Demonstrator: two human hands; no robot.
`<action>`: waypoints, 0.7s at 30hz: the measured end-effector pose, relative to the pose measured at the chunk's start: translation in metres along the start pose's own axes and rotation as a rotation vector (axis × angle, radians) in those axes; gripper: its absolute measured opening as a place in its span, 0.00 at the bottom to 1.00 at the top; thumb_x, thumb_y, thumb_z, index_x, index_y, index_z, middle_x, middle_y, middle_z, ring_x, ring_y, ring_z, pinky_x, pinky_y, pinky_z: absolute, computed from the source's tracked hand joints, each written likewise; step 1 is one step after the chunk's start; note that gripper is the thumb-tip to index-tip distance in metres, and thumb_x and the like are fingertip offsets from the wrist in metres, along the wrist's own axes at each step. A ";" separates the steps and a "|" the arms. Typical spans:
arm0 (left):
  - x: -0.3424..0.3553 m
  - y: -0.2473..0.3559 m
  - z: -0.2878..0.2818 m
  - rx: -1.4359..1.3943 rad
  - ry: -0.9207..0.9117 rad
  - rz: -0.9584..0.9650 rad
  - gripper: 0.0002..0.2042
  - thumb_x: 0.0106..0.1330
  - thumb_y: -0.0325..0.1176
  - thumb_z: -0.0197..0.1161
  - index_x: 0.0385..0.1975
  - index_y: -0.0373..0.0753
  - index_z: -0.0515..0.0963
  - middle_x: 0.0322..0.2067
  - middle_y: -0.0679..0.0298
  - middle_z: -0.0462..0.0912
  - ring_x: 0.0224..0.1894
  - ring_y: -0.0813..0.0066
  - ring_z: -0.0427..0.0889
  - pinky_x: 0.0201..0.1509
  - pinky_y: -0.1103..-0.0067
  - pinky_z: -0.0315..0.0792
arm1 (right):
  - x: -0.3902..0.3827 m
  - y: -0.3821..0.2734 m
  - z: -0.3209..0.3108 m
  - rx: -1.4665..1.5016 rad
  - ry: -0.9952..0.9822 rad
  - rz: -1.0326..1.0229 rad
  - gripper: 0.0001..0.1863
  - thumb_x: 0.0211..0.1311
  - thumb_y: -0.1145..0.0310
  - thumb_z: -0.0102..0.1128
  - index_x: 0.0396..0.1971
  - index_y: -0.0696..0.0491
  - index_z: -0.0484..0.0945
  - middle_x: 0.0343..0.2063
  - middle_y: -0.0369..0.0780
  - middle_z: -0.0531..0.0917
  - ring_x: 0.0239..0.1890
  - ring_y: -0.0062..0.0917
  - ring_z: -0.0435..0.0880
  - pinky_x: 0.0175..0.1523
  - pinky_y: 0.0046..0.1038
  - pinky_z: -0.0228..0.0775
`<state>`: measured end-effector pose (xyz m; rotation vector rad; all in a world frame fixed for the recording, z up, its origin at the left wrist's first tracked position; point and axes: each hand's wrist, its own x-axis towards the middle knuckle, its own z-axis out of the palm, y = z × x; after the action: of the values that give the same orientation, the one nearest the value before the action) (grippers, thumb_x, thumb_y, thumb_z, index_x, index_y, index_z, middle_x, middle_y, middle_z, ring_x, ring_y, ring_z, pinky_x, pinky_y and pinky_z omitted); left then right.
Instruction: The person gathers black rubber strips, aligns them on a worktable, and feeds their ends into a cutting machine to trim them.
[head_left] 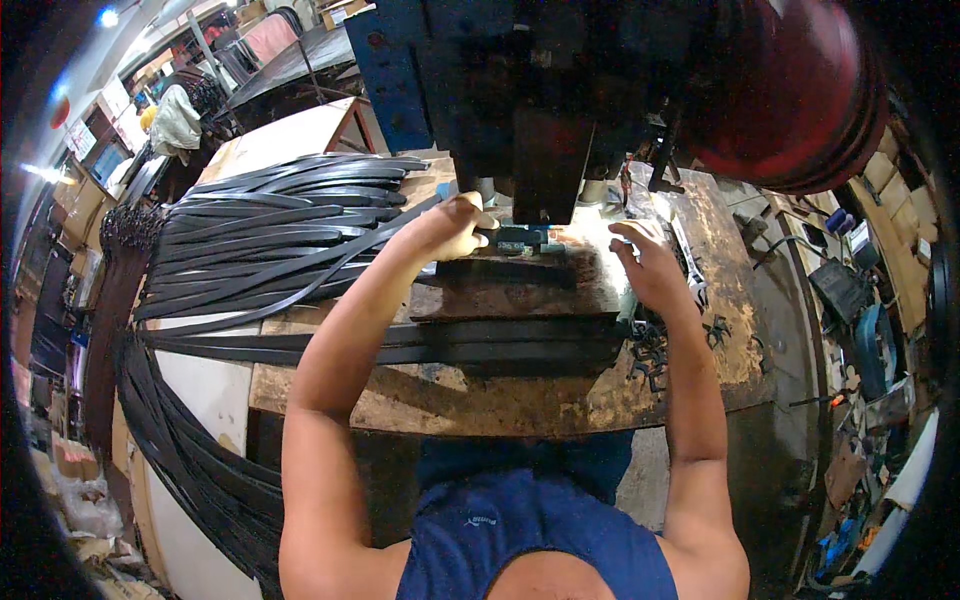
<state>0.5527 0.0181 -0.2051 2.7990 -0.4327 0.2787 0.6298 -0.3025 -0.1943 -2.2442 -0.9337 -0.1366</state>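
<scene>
My left hand (460, 225), with pale coverings on its fingers, grips a black strap (390, 235) at the left of the press's die area. Just right of it, a dark die block (515, 240) sits beneath the press ram (545, 180). My right hand (640, 250) is right of the die, fingers curved and apart, with nothing visible in them. A steel wrench (690, 265) lies beside it, and small curved black offcuts (650, 355) are scattered below it on the worn wooden table (500, 405).
A large pile of black straps (240, 240) covers the left, hanging over a white board (200, 385). The blue press body (390, 70) and red flywheel (780, 90) overhang the back. Cluttered shelving (870, 330) lines the right. A draped pale cloth (175, 120) is at back left.
</scene>
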 end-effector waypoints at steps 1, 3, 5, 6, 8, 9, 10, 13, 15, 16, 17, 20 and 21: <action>0.001 0.004 -0.001 0.023 0.007 0.002 0.15 0.50 0.30 0.70 0.40 0.46 0.83 0.34 0.55 0.78 0.39 0.57 0.78 0.43 0.70 0.71 | 0.001 -0.003 0.004 0.001 0.001 0.002 0.15 0.66 0.61 0.52 0.47 0.53 0.76 0.44 0.48 0.80 0.47 0.42 0.78 0.62 0.35 0.61; 0.004 0.011 -0.005 0.014 -0.060 -0.044 0.14 0.53 0.31 0.68 0.42 0.44 0.82 0.37 0.52 0.77 0.43 0.55 0.77 0.46 0.69 0.71 | 0.001 -0.005 0.013 0.088 -0.139 -0.158 0.17 0.66 0.63 0.53 0.51 0.53 0.75 0.52 0.46 0.75 0.57 0.39 0.71 0.63 0.32 0.60; 0.005 0.010 -0.005 0.009 -0.125 -0.095 0.14 0.56 0.33 0.66 0.43 0.43 0.82 0.40 0.50 0.76 0.48 0.52 0.76 0.50 0.67 0.71 | 0.008 0.004 0.026 0.004 -0.174 -0.269 0.17 0.66 0.64 0.53 0.51 0.54 0.75 0.54 0.44 0.74 0.60 0.38 0.69 0.63 0.32 0.60; 0.006 0.004 0.000 -0.031 -0.119 -0.075 0.13 0.57 0.33 0.65 0.43 0.43 0.82 0.41 0.50 0.76 0.48 0.52 0.76 0.50 0.67 0.71 | 0.010 0.008 0.028 0.031 -0.158 -0.222 0.17 0.65 0.64 0.53 0.51 0.55 0.75 0.54 0.44 0.74 0.59 0.38 0.69 0.63 0.32 0.60; 0.004 0.002 0.001 -0.068 -0.114 -0.069 0.13 0.57 0.34 0.65 0.43 0.43 0.82 0.41 0.50 0.76 0.48 0.52 0.76 0.50 0.66 0.71 | 0.013 0.000 0.025 0.123 -0.094 -0.092 0.17 0.66 0.62 0.52 0.50 0.55 0.75 0.53 0.44 0.75 0.58 0.37 0.71 0.63 0.32 0.60; 0.003 0.003 0.004 -0.052 -0.108 -0.113 0.14 0.56 0.34 0.65 0.42 0.41 0.81 0.39 0.52 0.77 0.46 0.55 0.77 0.48 0.68 0.70 | 0.013 -0.005 0.020 0.185 -0.042 -0.006 0.18 0.67 0.61 0.51 0.50 0.55 0.76 0.52 0.43 0.76 0.58 0.35 0.72 0.63 0.31 0.60; 0.008 0.007 0.005 -0.042 -0.101 -0.137 0.14 0.55 0.34 0.66 0.41 0.39 0.81 0.38 0.53 0.77 0.44 0.57 0.77 0.46 0.70 0.70 | 0.012 0.014 0.017 0.363 0.007 0.090 0.20 0.69 0.57 0.47 0.49 0.56 0.76 0.49 0.41 0.79 0.55 0.29 0.74 0.60 0.29 0.62; 0.009 0.007 0.004 -0.015 -0.075 -0.058 0.14 0.56 0.33 0.65 0.41 0.36 0.80 0.39 0.53 0.78 0.44 0.57 0.77 0.48 0.72 0.70 | 0.019 0.031 0.004 0.852 0.227 -0.183 0.27 0.72 0.50 0.34 0.44 0.56 0.78 0.47 0.41 0.80 0.51 0.27 0.76 0.57 0.33 0.63; 0.008 0.009 0.002 -0.015 -0.094 -0.080 0.13 0.56 0.33 0.65 0.41 0.36 0.80 0.39 0.53 0.78 0.44 0.57 0.77 0.48 0.72 0.70 | 0.021 0.029 -0.008 1.054 0.277 -0.144 0.29 0.72 0.47 0.33 0.41 0.57 0.78 0.46 0.43 0.80 0.51 0.29 0.76 0.55 0.35 0.65; 0.008 0.010 0.000 -0.040 -0.121 -0.114 0.14 0.57 0.33 0.65 0.42 0.37 0.81 0.40 0.52 0.77 0.46 0.55 0.76 0.51 0.71 0.69 | 0.023 0.027 -0.012 1.054 0.278 -0.143 0.29 0.72 0.47 0.33 0.41 0.57 0.78 0.46 0.43 0.80 0.51 0.29 0.76 0.55 0.35 0.65; 0.008 0.011 -0.001 -0.064 -0.149 -0.149 0.14 0.57 0.33 0.64 0.43 0.38 0.81 0.42 0.50 0.76 0.48 0.54 0.75 0.53 0.69 0.69 | 0.026 0.026 -0.016 1.109 0.273 -0.116 0.29 0.72 0.47 0.35 0.40 0.57 0.78 0.44 0.43 0.81 0.50 0.29 0.77 0.54 0.35 0.66; 0.006 0.008 0.003 -0.036 -0.062 -0.051 0.13 0.56 0.33 0.65 0.40 0.36 0.80 0.38 0.53 0.77 0.44 0.57 0.77 0.48 0.72 0.70 | 0.032 0.025 -0.015 1.156 0.282 -0.070 0.27 0.71 0.48 0.39 0.39 0.57 0.78 0.41 0.42 0.82 0.47 0.28 0.79 0.53 0.35 0.68; 0.006 0.006 0.004 -0.035 -0.062 -0.052 0.13 0.56 0.33 0.65 0.40 0.36 0.80 0.38 0.53 0.77 0.44 0.57 0.77 0.48 0.72 0.70 | 0.034 0.024 -0.014 1.147 0.297 -0.050 0.25 0.71 0.49 0.42 0.38 0.56 0.79 0.39 0.42 0.83 0.45 0.28 0.79 0.53 0.34 0.68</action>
<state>0.5571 0.0096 -0.2055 2.7862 -0.3739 0.1722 0.6727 -0.3039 -0.1858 -1.1013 -0.6401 0.0463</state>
